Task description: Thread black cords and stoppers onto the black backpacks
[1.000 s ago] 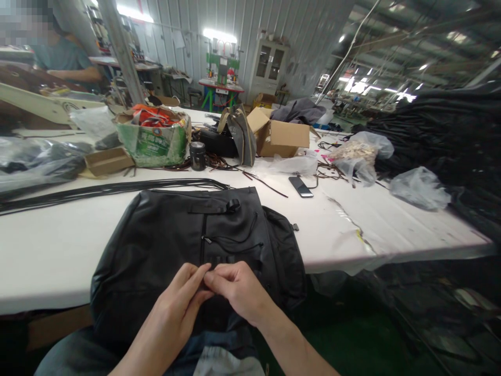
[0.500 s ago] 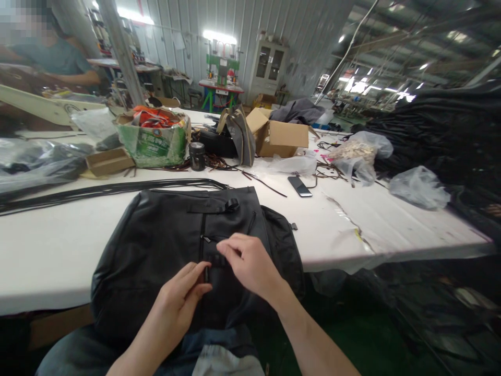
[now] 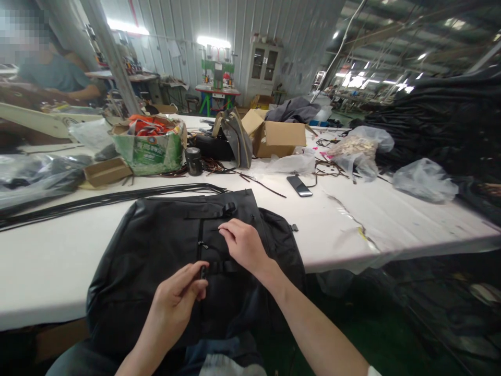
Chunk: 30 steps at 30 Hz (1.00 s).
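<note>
Black bag (image 3: 156, 256) lies across near edge of white table (image 3: 352, 224), its lower part overhanging toward the person's lap. White surface runs on both sides of bag; phone (image 3: 299, 186) beyond it to the right, black strips (image 3: 117, 200) just past its far edge. Left hand (image 3: 174, 297) pinches small black piece (image 3: 203, 272) over bag's middle. Right hand (image 3: 245, 243), apart, curled above bag, fingertips together; any thin thing between them indistinct. Bag's underside hidden.
</note>
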### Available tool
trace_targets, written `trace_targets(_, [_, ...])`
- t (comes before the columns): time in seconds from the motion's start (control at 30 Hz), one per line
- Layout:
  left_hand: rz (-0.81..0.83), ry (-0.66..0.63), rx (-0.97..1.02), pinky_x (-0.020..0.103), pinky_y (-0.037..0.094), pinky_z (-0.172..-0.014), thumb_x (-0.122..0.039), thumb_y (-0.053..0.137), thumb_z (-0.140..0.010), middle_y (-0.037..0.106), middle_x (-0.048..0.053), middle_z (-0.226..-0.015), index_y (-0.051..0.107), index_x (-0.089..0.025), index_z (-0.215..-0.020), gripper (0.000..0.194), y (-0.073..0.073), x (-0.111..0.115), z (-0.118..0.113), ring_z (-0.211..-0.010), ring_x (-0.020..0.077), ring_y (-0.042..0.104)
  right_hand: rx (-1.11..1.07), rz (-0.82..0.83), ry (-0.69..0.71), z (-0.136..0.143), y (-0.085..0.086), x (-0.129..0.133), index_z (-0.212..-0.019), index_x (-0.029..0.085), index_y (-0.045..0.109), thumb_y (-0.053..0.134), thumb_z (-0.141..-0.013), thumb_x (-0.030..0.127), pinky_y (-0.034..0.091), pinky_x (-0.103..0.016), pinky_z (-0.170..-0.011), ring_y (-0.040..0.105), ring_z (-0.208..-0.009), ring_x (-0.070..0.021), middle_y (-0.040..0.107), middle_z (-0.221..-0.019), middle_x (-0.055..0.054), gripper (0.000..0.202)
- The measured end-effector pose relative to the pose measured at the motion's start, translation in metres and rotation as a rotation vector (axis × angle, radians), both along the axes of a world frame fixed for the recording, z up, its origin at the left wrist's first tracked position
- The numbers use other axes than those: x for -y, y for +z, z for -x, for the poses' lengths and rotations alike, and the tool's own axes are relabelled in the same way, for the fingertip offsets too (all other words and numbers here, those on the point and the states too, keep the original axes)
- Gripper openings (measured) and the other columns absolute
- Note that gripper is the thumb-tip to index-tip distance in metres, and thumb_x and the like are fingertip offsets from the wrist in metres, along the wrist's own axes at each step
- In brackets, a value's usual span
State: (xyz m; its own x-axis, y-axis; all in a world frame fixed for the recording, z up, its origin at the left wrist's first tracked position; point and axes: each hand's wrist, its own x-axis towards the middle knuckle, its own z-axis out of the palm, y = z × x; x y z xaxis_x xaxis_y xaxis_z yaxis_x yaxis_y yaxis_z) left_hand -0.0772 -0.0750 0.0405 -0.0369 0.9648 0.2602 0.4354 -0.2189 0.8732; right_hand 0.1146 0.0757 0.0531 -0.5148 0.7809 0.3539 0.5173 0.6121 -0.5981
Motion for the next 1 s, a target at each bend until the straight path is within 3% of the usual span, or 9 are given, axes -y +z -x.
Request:
trace_targets(0.1, [-0.052,-0.001,-0.048,0.017,0.055,-0.067,-0.028,0.062,-0.112,0.068,-0.002,-0.083,0.077,-0.023,-0.133,0.026,0.004,-0.007,-0.002,-0.070,0.0100,0.069,-0.357,-0.003,0.103,-0.010,0.009,0.004,-0.120,0.019,0.081,0.064,-0.113,0.018,0.059,-0.027,-0.092,0.078,-0.099,-0.0184,0.081,-0.110,-0.007,0.019])
trace_targets(0.2, [-0.104,0.008,-0.087,0.016,0.055,-0.065,-0.025,0.062,-0.112,0.069,-0.001,-0.089,0.076,-0.023,-0.135,0.027,0.010,-0.017,-0.004,-0.069,0.0093,0.069,-0.436,-0.051,0.173,-0.017,0.014,0.006,-0.120,0.020,0.081,0.063,-0.112,0.019,0.060,-0.028,-0.090,0.076,-0.098,-0.0180,0.079,-0.109,-0.007,0.020])
trace_targets(0.43, [-0.251,-0.004,-0.260,0.016,0.060,-0.079,-0.021,0.063,-0.111,0.077,0.005,-0.114,0.074,-0.018,-0.137,0.028,0.006,-0.049,-0.003,-0.090,0.0125,0.077,-0.314,-0.198,0.170,-0.025,0.005,0.006,-0.118,0.020,0.078,0.062,-0.114,0.025,0.057,-0.036,-0.092,0.073,-0.099,-0.0210,0.079,-0.108,-0.008,0.017])
trace_targets(0.6, [-0.297,-0.018,-0.381,0.018,0.061,-0.083,-0.018,0.058,-0.113,0.075,0.007,-0.114,0.070,-0.016,-0.141,0.030,0.006,-0.062,0.000,-0.092,0.0137,0.078,-0.181,-0.289,0.156,-0.027,-0.001,0.007,-0.115,0.020,0.077,0.058,-0.115,0.027,0.052,-0.039,-0.088,0.070,-0.094,-0.0219,0.078,-0.105,-0.009,0.020])
trace_targets(1.0, [-0.343,-0.073,-0.517,0.019,0.058,-0.083,-0.010,0.058,-0.112,0.069,0.004,-0.111,0.062,-0.020,-0.151,0.041,0.005,-0.071,-0.012,-0.092,0.0122,0.074,-0.164,-0.311,0.111,-0.030,-0.004,0.005,-0.111,0.019,0.075,0.056,-0.114,0.025,0.050,-0.039,-0.087,0.067,-0.092,-0.0214,0.075,-0.100,-0.007,0.020])
